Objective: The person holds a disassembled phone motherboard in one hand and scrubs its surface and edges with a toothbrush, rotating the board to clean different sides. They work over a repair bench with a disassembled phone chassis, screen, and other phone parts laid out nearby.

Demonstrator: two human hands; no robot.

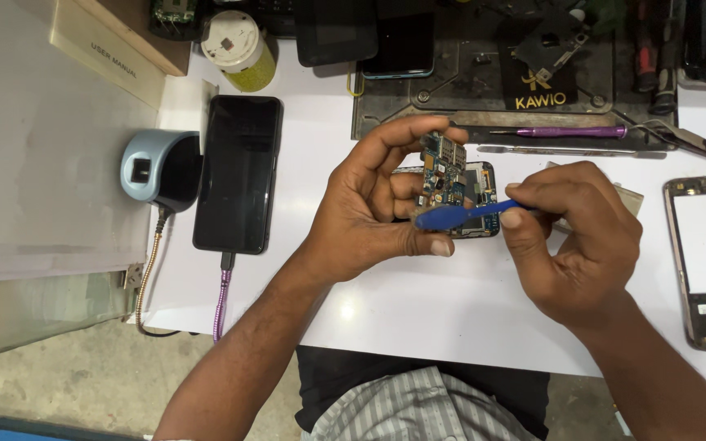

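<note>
left hand (pixel 369 204) pinching a small circuit board (pixel 443 167) upright over the white counter (pixel 418 302) | right hand (pixel 574 237) gripping a blue pry tool (pixel 459 215), tip right at the board's lower edge | black phone (pixel 239 171) charging off to the left

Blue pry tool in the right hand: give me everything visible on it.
The blue pry tool is a slim, flat stick, plastic by the look, with a rounded blade end. It lies roughly level, blade end to the left. The right hand pinches its other end between thumb and forefinger, hiding that part. The blade end rests against the lower edge of the circuit board held upright in the left hand, close to that hand's thumb. Whether it has slipped under a component cannot be told.
</note>
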